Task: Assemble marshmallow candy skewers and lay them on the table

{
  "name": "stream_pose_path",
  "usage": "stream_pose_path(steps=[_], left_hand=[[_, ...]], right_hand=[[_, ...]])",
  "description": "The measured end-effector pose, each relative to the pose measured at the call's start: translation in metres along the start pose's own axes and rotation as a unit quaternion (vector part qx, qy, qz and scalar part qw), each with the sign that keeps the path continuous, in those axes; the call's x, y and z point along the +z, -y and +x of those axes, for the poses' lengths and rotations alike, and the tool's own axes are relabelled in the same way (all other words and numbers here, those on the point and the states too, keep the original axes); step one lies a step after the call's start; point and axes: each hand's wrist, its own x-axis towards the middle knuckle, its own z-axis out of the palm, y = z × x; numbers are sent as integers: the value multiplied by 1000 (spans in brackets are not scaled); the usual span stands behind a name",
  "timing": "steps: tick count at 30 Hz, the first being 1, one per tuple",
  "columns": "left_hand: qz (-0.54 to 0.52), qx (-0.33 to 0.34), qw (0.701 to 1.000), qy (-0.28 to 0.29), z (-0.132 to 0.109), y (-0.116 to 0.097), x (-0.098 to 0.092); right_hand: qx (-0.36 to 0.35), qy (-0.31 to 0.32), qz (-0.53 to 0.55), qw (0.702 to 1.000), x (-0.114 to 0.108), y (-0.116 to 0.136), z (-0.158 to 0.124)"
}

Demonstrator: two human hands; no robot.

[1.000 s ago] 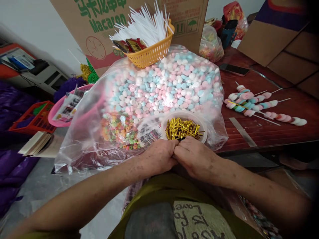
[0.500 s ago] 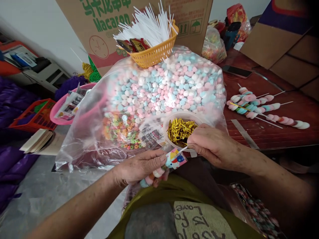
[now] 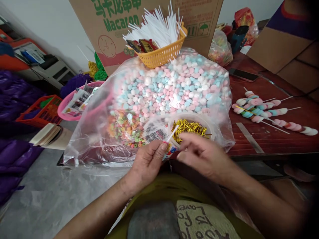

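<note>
My left hand (image 3: 149, 159) is closed around a wrapped marshmallow skewer, its thumb pressed on the bright printed wrapper (image 3: 171, 149). From the wrapper's top a white stick (image 3: 172, 133) pokes up; the marshmallows themselves are hidden. Just right of the wrapper is my right hand (image 3: 201, 156), somewhat blurred, with index finger and thumb apart and nothing visible between them. Behind it sits a clear round bowl (image 3: 211, 127) of gold twist ties (image 3: 190, 127), partly covered by that hand.
A big clear bag of pastel marshmallows (image 3: 159, 89) fills the table's middle, under a yellow basket (image 3: 161, 58) of white sticks. Several marshmallow skewers (image 3: 259, 106) and a phone (image 3: 243, 75) lie at right. Left stands a pink basket (image 3: 67, 114); behind, a cardboard box (image 3: 107, 46).
My right hand has let go of the white stick and its fingers have parted. My left hand has raised the skewer and tilted its stick more upright. The view has shifted slightly left.
</note>
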Motion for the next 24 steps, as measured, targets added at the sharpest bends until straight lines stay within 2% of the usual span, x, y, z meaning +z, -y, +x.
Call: stream_pose_path(steps=[2, 4, 5, 8, 10, 12, 14, 16, 18, 19, 21, 23, 24], left_hand=[[108, 71, 990, -46, -1, 2, 4], [147, 70, 985, -60, -2, 5, 8], [129, 51, 989, -55, -3, 7, 10], [-56, -7, 998, 7, -5, 11, 12], [-185, -34, 980, 67, -5, 12, 10], [-249, -65, 962, 92, -5, 11, 6], [-278, -115, 950, 80, -4, 8, 3], [-281, -159, 945, 57, -4, 5, 1], [-270, -174, 945, 61, -4, 2, 1], [-266, -173, 946, 71, -4, 1, 1], [-270, -166, 945, 87, -3, 1, 3], [-278, -165, 942, 88, -3, 1, 4], [-281, -166, 942, 83, -3, 1, 4]], right_hand=[[18, 38, 47, 998, 14, -1, -3], [8, 14, 49, 999, 25, -3, -3], [-1, -5, 45, 999, 29, -4, -3], [3, -43, 75, 996, 34, -9, -3], [31, -38, 120, 992, 35, -12, -5], [55, -12, 157, 986, 35, -14, -8], [55, -20, 179, 982, 30, -12, -7], [37, -86, 168, 981, 19, -6, -2], [6, -141, 131, 981, 5, 0, 7], [-12, -138, 110, 984, -1, 3, 11], [-52, -87, 69, 992, -11, 8, 18], [-84, -39, 33, 995, -15, 8, 22], [-90, -35, 26, 995, -15, 8, 23]])
